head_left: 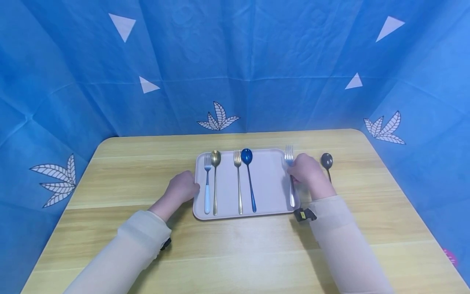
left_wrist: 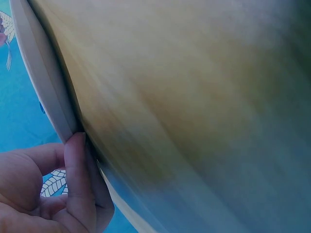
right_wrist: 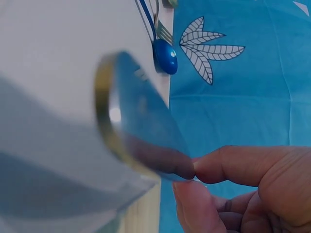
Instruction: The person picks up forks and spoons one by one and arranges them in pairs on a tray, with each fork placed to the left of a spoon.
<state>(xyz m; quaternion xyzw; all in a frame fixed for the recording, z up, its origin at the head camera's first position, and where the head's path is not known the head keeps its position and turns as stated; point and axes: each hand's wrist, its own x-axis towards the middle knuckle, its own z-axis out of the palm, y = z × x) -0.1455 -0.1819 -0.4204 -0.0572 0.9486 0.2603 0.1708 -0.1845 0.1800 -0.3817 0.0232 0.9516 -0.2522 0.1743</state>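
Observation:
A pale rectangular tray (head_left: 269, 179) lies on the table, and my left hand (head_left: 182, 186) pinches its left rim, as the left wrist view also shows with the fingertips (left_wrist: 76, 150) at the edge. My right hand (head_left: 306, 169) holds a silver fork (head_left: 289, 154) over the tray's right end, tines pointing away. Close to the right wrist camera, the fork's shiny handle (right_wrist: 146, 121) looms large between thumb and finger. On the tray lie a fork with a light-blue handle (head_left: 207, 196), a gold spoon (head_left: 215, 159), a gold fork (head_left: 238, 159) and a blue spoon (head_left: 247, 156).
A dark grey spoon (head_left: 326, 160) lies on the wooden table (head_left: 238, 253), right of the tray and partly behind my right hand. A blue curtain (head_left: 249, 61) with white triangles and leaf prints hangs along the back and sides.

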